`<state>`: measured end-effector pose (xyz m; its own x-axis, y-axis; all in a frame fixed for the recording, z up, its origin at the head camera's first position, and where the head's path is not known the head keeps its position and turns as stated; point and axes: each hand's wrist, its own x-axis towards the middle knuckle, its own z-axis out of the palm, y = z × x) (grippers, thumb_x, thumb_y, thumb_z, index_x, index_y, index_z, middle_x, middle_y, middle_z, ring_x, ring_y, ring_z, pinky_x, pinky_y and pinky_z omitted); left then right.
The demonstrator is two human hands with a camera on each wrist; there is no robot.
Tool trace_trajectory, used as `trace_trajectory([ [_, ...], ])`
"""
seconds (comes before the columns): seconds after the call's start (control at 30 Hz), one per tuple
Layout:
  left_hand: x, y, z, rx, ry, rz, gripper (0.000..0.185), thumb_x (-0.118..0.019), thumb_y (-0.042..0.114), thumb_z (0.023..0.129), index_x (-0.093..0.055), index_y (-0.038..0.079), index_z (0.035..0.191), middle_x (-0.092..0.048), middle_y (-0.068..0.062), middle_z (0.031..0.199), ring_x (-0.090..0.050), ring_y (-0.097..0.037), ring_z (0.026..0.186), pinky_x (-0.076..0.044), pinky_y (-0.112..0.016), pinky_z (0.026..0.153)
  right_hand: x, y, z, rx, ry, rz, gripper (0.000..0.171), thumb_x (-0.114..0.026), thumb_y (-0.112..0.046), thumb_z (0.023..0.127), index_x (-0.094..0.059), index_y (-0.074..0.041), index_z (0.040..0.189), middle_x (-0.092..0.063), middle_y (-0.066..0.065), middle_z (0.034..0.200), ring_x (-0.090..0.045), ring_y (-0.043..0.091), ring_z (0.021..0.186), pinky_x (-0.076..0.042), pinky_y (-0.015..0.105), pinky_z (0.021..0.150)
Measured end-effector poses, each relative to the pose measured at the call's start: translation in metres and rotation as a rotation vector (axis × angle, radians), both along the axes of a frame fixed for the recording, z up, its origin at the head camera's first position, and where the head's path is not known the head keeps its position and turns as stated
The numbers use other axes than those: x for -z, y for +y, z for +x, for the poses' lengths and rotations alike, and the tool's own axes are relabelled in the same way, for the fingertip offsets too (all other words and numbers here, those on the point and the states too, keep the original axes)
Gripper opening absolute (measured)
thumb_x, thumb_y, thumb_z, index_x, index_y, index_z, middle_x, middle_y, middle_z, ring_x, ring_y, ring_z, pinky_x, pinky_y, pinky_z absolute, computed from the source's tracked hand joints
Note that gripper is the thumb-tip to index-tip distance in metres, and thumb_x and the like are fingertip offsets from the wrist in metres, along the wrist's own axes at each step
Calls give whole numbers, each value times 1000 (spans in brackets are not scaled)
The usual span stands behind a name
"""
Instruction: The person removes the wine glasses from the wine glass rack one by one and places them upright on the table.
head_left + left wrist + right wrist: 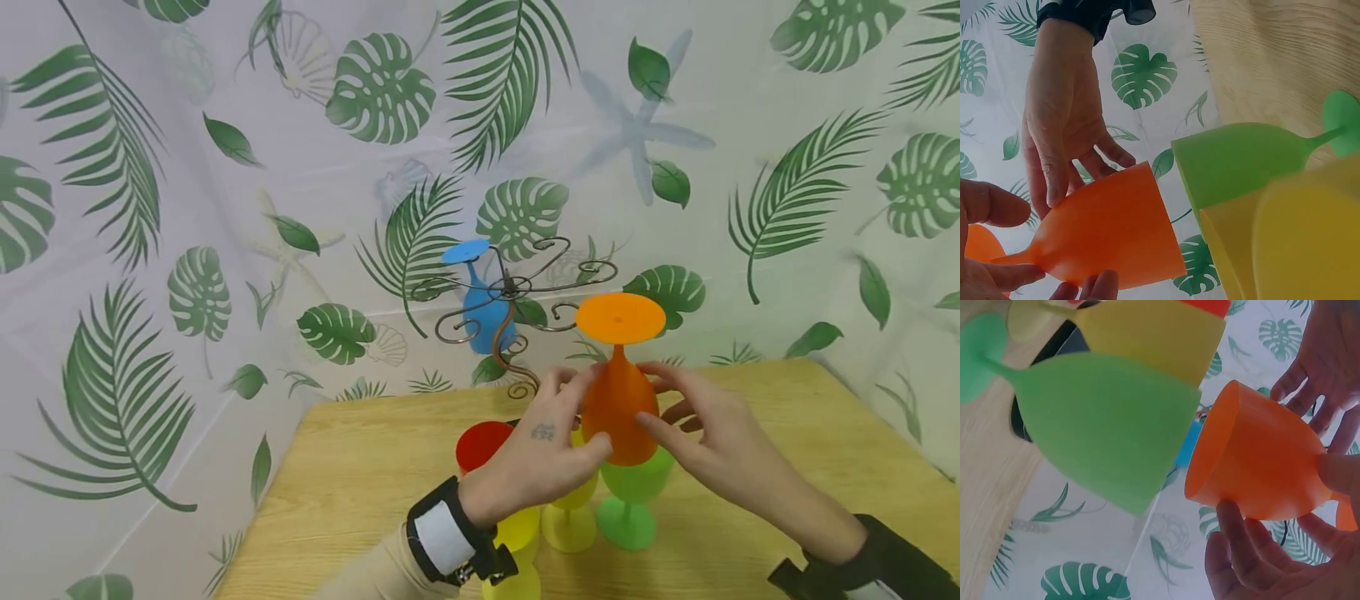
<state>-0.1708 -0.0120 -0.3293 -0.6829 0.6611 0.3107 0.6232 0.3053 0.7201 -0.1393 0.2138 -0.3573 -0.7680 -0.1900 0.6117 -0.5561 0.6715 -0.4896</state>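
Head view: both hands, left (543, 454) and right (701, 442), cup upturned orange goblet (618, 400) by its bowl, above green goblet (633, 487). Likely light, soft plastic; bowl grip suits.

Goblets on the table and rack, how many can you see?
6, perhaps more hidden behind the hands: an orange goblet held inverted in both hands, a green goblet under it, two yellow goblets, a red goblet, and a blue goblet hanging on the rack.
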Motion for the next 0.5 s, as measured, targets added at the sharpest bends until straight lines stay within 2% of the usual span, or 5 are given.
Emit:
trace_trajectory([
  [0.17, 3, -1, 5, -18, 17, 27, 69, -57, 16, 95, -35, 17, 160, -40, -8, 139, -52, -18, 113, -51, -31, 98, 1, -5, 7, 24, -15, -18, 53, -74, -15, 94, -54, -10, 143, -71, 16, 118, -70, 11, 78, -59, 26, 66],
  [0.4, 12, -1, 9, -42, 157, 81, 66, -70, 18, 95, -42, 14, 155, -44, -9, 129, -51, -15, 109, -55, -25, 88, -1, -15, 19, 58, -59, -70, 52, -76, -18, 93, -57, -14, 142, -72, 13, 116, -73, 27, 89, -57, 24, 63],
  [0.5, 13, -3, 13, -56, 183, 94, 66, -73, 18, 94, -44, 15, 153, -46, -9, 129, -51, -16, 113, -54, -25, 91, -1, -20, 23, 50, -66, -100, 52, -77, -17, 93, -57, -17, 141, -71, 12, 116, -73, 29, 90, -59, 23, 64],
])
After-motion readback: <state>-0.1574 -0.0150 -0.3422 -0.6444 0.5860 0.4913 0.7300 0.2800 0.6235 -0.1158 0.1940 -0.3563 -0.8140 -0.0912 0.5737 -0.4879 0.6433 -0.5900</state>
